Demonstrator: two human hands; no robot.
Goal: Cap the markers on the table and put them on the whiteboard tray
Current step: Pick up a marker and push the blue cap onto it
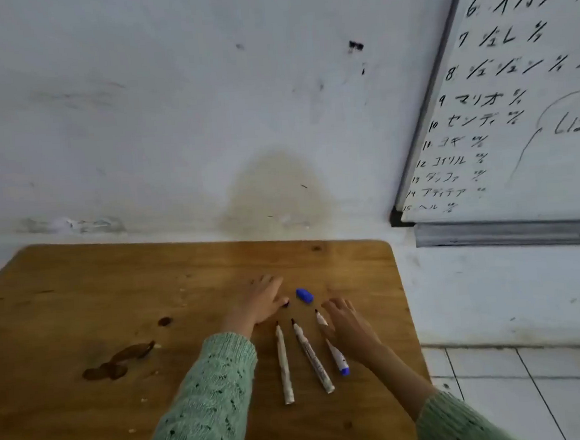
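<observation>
Three uncapped markers [305,356] are laid side by side near the desk's [81,303] right edge, tips toward the far edge. A blue cap [304,295] lies just beyond them. The left hand [263,302] is spread flat over a dark cap [285,303]; the right hand [347,322], fingers loose, touches the rightmost marker. The whiteboard tray [509,233] is mounted beyond the far right corner.

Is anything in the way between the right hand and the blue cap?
Nothing visible. The blue cap lies alone on the table, just beyond the right hand. Only bare wood lies between them. The left hand rests to the cap's left, not in the path.
</observation>
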